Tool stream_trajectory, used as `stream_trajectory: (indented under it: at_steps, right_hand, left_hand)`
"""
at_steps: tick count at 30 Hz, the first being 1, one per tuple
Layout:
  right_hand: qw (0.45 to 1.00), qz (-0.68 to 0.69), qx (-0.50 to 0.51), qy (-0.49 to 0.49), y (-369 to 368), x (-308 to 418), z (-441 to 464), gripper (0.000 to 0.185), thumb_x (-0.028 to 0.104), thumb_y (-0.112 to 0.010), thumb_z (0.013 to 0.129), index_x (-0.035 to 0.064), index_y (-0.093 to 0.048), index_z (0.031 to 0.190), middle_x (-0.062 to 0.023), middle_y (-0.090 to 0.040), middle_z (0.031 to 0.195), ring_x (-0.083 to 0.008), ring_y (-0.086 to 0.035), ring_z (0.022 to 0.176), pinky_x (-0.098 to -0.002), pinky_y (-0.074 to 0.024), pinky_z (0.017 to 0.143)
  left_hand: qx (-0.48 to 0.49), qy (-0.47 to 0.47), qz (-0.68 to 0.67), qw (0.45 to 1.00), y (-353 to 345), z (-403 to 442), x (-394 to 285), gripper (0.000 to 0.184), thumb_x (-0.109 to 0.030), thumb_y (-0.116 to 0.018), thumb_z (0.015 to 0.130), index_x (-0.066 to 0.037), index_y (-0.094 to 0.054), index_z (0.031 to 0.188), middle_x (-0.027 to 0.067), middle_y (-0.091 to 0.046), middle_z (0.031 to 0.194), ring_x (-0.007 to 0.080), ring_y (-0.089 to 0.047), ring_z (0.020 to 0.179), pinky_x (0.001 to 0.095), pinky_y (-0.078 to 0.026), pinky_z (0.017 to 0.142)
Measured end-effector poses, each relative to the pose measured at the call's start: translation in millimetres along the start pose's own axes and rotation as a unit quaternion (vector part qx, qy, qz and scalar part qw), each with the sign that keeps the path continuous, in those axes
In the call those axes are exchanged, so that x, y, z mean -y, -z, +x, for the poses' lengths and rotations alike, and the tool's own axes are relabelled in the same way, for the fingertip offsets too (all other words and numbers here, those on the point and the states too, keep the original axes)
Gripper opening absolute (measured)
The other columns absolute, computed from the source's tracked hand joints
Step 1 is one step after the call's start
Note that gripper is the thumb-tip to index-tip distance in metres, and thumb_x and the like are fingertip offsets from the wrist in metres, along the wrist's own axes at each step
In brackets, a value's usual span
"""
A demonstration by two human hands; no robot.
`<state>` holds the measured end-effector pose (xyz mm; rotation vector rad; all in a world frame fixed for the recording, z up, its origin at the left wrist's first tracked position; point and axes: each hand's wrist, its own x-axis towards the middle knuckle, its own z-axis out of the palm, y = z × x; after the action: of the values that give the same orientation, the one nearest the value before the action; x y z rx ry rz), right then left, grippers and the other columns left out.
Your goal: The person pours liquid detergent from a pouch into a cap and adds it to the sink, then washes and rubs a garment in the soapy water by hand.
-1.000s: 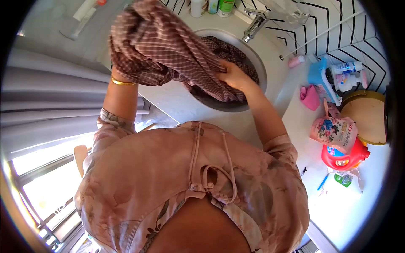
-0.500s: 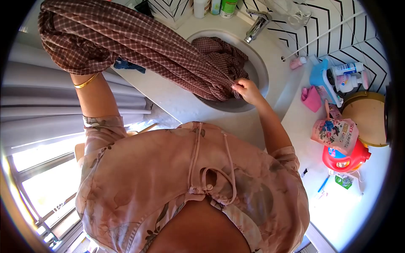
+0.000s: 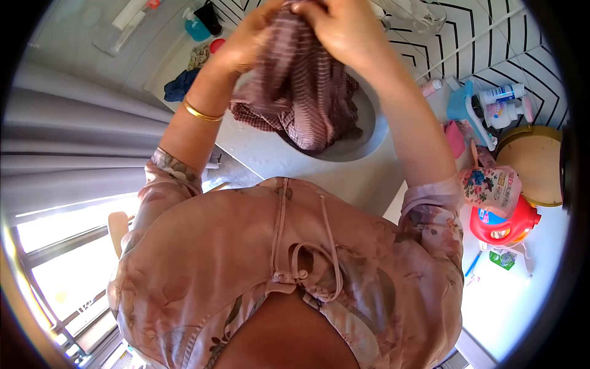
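A brown checked cloth (image 3: 310, 101) hangs bunched from both hands, its lower folds resting in the round sink basin (image 3: 373, 126) and over the rim on the left. My left hand (image 3: 251, 40) is closed on the cloth at its upper left, blurred a little by motion. On the upper right, my right hand (image 3: 345, 31) grips the same cloth with the thumb across the top. The top of the gathered cloth and some of the fingers run out of the frame. Most of the faucet is hidden behind my right hand.
Dark blue fabric (image 3: 180, 85) lies on the counter at the left, near a blue bottle (image 3: 196, 27). To the right stand a blue plastic container (image 3: 462, 101), a floral pouch (image 3: 491, 187) and a red detergent jug (image 3: 501, 224). A grey curtain (image 3: 67, 135) hangs at the left.
My left hand has come in from the far upper left and my right hand has moved up from the basin. The cloth, stretched out before, is now gathered between both hands.
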<state>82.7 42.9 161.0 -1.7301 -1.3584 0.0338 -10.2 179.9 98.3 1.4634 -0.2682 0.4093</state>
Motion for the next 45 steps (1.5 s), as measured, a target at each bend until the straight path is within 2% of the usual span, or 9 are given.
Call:
stream_trajectory:
  at_steps: [3, 6, 10, 19, 26, 30, 33, 40, 45]
  right_hand:
    - [1.000, -0.020, -0.003, 0.015, -13.5, -23.5, 0.4, 0.014, 0.012, -0.060, 0.079, -0.0009, -0.054, 0.081, -0.0212, -0.058, 0.072, -0.0333, -0.059, 0.068, -0.0377, -0.0432, 0.060]
    - [0.972, 0.059, 0.185, -0.132, -10.3, -37.3, -10.0, 0.029, 0.014, -0.059, 0.083, -0.0014, -0.054, 0.107, -0.0056, -0.062, 0.092, -0.0100, -0.056, 0.084, -0.0231, -0.0435, 0.075]
    - [0.907, 0.266, 0.283, -0.161, -35.7, -62.4, -34.6, 0.038, 0.011, -0.065, 0.077, 0.0003, -0.054, 0.112, -0.0065, -0.062, 0.096, -0.0124, -0.056, 0.088, -0.0253, -0.0429, 0.080]
    - [0.878, 0.181, 0.332, -0.293, -58.5, -142.5, -96.7, 0.035, 0.005, -0.064, 0.072, -0.0005, -0.057, 0.106, -0.0065, -0.062, 0.093, -0.0120, -0.056, 0.081, -0.0268, -0.0453, 0.075]
    - [0.908, -0.081, 0.307, -0.272, -89.6, -209.0, -171.3, 0.033, 0.023, -0.066, 0.074, 0.0036, -0.062, 0.101, -0.0194, -0.059, 0.099, -0.0349, -0.057, 0.092, -0.0383, -0.0443, 0.078]
    - [0.973, -0.122, 0.097, -0.171, -127.0, -243.6, -218.3, 0.059, 0.031, -0.069, 0.073, -0.0055, -0.049, 0.116, -0.0264, -0.049, 0.112, -0.0400, -0.049, 0.104, -0.0420, -0.0429, 0.085]
    - [0.927, -0.162, 0.039, -0.337, -141.1, -254.7, -246.5, 0.062, 0.032, -0.067, 0.075, -0.0055, -0.045, 0.120, -0.0285, -0.045, 0.118, -0.0403, -0.046, 0.108, -0.0405, -0.0419, 0.087]
    - [0.866, -0.028, 0.339, -0.367, -113.6, -276.4, -266.7, 0.041, 0.037, -0.066, 0.077, -0.0014, -0.062, 0.089, -0.0103, -0.063, 0.080, -0.0198, -0.056, 0.072, -0.0317, -0.0424, 0.066]
    - [0.903, 0.084, 0.206, -0.367, -9.3, -197.6, -190.2, 0.040, 0.043, -0.064, 0.078, 0.0042, -0.059, 0.070, 0.0011, -0.049, 0.063, -0.0095, -0.042, 0.062, -0.0268, -0.0372, 0.056]
  left_hand:
    - [-0.002, 0.032, 0.108, 0.994, 12.8, -0.9, 6.0, 0.049, -0.038, -0.065, 0.078, -0.001, -0.054, 0.108, -0.0008, -0.057, 0.092, 0.0050, -0.050, 0.080, 0.0179, -0.043, 0.069]
    - [0.049, 0.104, 0.172, 0.978, 24.0, -16.1, -8.8, 0.018, -0.018, -0.059, 0.085, 0.000, -0.059, 0.090, -0.0025, -0.060, 0.083, 0.0021, -0.047, 0.069, 0.0170, -0.038, 0.059]
    - [-0.171, 0.043, 0.021, 0.984, 40.1, -34.3, -15.3, 0.022, -0.020, -0.056, 0.088, -0.001, -0.056, 0.099, 0.0053, -0.059, 0.098, 0.0062, -0.050, 0.072, 0.0185, -0.042, 0.063]
    - [-0.357, -0.235, -0.077, 0.901, 60.8, -33.7, -119.8, 0.019, -0.018, -0.052, 0.088, -0.002, -0.061, 0.092, 0.0059, -0.063, 0.080, 0.0141, -0.060, 0.068, 0.0261, -0.052, 0.060]
    - [-0.333, -0.279, 0.025, 0.900, 56.1, -17.0, -147.1, 0.019, -0.018, -0.053, 0.088, -0.001, -0.062, 0.088, 0.0072, -0.063, 0.078, 0.0160, -0.060, 0.065, 0.0279, -0.052, 0.060]
    - [-0.320, -0.248, 0.022, 0.914, 56.1, -13.8, -146.9, 0.020, -0.020, -0.054, 0.087, -0.001, -0.062, 0.087, 0.0072, -0.063, 0.078, 0.0154, -0.060, 0.066, 0.0275, -0.052, 0.060]
    - [-0.336, -0.257, 0.018, 0.906, 59.5, -12.4, -148.6, 0.020, -0.020, -0.054, 0.087, -0.001, -0.062, 0.087, 0.0072, -0.063, 0.077, 0.0152, -0.059, 0.066, 0.0272, -0.052, 0.060]
    - [-0.343, -0.316, 0.039, 0.884, 86.9, -23.0, -159.0, 0.020, -0.018, -0.052, 0.088, -0.001, -0.061, 0.091, 0.0073, -0.062, 0.078, 0.0149, -0.059, 0.066, 0.0267, -0.052, 0.059]
    - [-0.380, -0.240, 0.004, 0.893, 92.1, -33.7, -176.1, 0.020, -0.018, -0.051, 0.089, -0.001, -0.061, 0.092, 0.0069, -0.062, 0.078, 0.0146, -0.059, 0.065, 0.0267, -0.052, 0.059]
